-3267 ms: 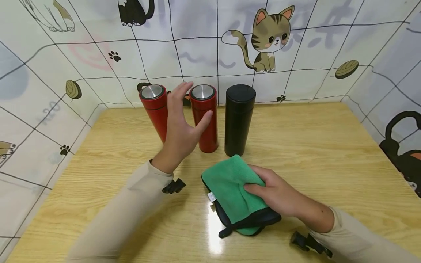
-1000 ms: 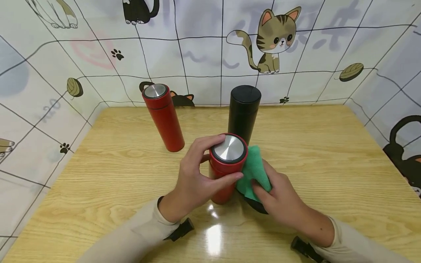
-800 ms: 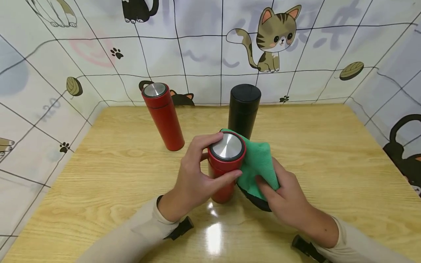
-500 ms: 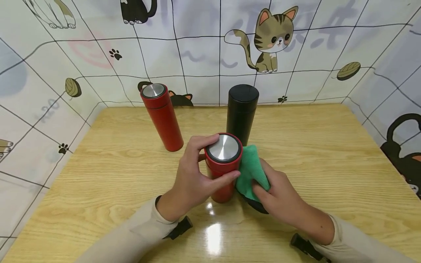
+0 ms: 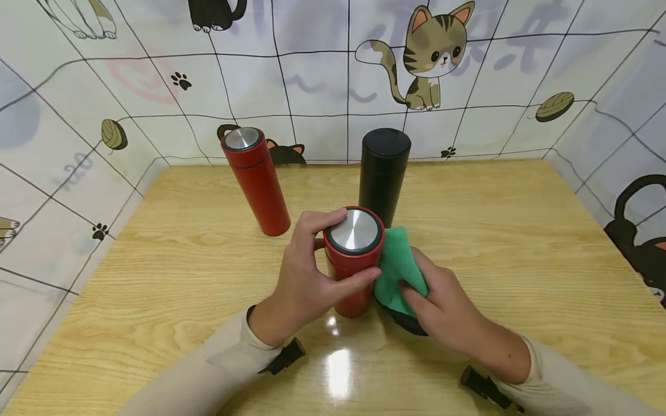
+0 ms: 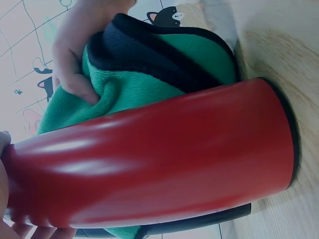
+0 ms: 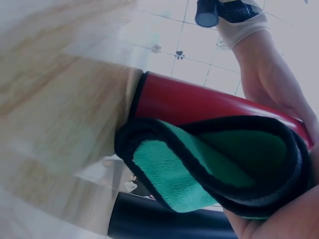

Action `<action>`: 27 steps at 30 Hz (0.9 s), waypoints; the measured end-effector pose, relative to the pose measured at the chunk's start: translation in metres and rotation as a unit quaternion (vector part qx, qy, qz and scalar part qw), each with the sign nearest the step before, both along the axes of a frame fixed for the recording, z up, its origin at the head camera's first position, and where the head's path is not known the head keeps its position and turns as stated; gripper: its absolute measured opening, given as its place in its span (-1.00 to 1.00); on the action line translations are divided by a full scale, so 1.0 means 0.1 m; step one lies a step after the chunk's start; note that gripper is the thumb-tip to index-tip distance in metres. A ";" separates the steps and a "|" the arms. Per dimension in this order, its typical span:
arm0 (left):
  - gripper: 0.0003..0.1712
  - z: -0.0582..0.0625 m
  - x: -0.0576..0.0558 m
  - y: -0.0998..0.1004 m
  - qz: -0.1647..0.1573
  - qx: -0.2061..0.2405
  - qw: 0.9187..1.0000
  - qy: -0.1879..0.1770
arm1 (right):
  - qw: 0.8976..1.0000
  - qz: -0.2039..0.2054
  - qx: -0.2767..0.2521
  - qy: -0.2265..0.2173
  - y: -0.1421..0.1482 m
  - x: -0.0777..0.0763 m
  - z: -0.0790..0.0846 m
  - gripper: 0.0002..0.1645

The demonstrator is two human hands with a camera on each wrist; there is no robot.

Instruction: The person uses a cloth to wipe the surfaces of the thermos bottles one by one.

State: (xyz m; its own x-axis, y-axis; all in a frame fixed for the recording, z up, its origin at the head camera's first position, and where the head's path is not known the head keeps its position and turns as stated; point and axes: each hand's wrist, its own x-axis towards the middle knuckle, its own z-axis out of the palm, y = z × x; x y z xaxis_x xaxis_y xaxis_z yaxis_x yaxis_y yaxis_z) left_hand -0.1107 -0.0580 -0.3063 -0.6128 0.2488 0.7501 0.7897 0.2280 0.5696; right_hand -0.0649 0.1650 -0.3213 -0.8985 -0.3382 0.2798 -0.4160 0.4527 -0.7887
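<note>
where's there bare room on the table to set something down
Bare table: right of the black bottle and right hand, left of the far red bottle, and between those bottles. Crowded: around the near red bottle, left hand and cloth.

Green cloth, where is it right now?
Head view, just right of centre: the green cloth is gripped in the right hand, against the right side of the red bottle that the left hand holds.

From near flask (image 5: pixel 355 233): cloth (image 5: pixel 395 266) at 3 o'clock, in contact; behind on table (image 5: pixel 494 231), second flask (image 5: pixel 257 188) at 11 o'clock, third flask (image 5: pixel 384 176) at 1.
</note>
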 end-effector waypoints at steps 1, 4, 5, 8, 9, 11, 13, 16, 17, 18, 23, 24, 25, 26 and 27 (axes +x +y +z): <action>-0.09 0.00 0.00 0.00 0.000 0.000 1.000 0.001 | 1.000 -0.005 -0.002 0.003 0.00 0.00 0.00 -0.31; -0.11 -0.01 -0.01 0.00 -0.001 -0.003 1.000 0.003 | 0.999 -0.026 -0.018 0.022 -0.01 0.03 0.02 -0.29; -0.11 -0.01 -0.01 0.00 -0.002 -0.003 1.000 0.003 | 0.999 -0.033 -0.024 0.029 -0.01 0.04 0.03 -0.29; -0.11 -0.01 -0.01 0.00 -0.003 -0.003 1.000 0.004 | 0.998 -0.033 -0.035 0.038 -0.01 0.04 0.04 -0.27; -0.11 0.00 -0.02 0.00 -0.004 -0.002 1.000 0.005 | 0.999 -0.027 -0.032 0.034 -0.01 0.04 0.04 -0.27; -0.10 0.00 -0.02 0.00 -0.004 0.001 1.000 0.007 | 1.000 -0.008 -0.025 0.016 -0.01 0.02 0.04 -0.28; -0.08 0.01 -0.02 0.00 -0.005 0.001 1.000 0.006 | 1.000 0.005 -0.016 -0.001 0.00 0.00 0.03 -0.28; -0.06 0.00 -0.02 0.00 -0.009 0.000 1.000 0.002 | 1.000 -0.009 -0.010 -0.001 -0.01 0.01 0.02 -0.30; -0.06 0.00 -0.02 0.00 -0.010 0.000 1.000 0.001 | 1.000 -0.019 -0.014 0.006 -0.01 0.02 0.03 -0.30; -0.06 0.01 -0.02 0.00 -0.012 0.000 1.000 0.000 | 0.999 -0.028 -0.018 0.015 -0.01 0.03 0.03 -0.30; -0.08 0.01 -0.03 0.00 -0.013 0.003 1.000 0.006 | 0.999 -0.021 -0.031 0.027 -0.01 0.02 0.06 -0.28; -0.09 0.01 -0.03 0.00 -0.012 0.003 1.000 0.007 | 0.999 -0.011 -0.024 0.018 0.00 0.01 0.06 -0.30; -0.09 0.01 -0.03 0.00 -0.012 0.003 1.000 0.007 | 1.000 -0.001 -0.014 0.008 0.00 0.00 0.06 -0.32; -0.10 0.01 -0.03 -0.01 -0.011 0.002 1.000 0.007 | 1.000 0.007 -0.003 -0.004 0.00 -0.01 0.05 -0.35; -0.11 0.00 -0.03 -0.01 -0.011 0.003 1.000 0.008 | 1.000 0.013 0.007 -0.012 0.01 -0.01 0.05 -0.36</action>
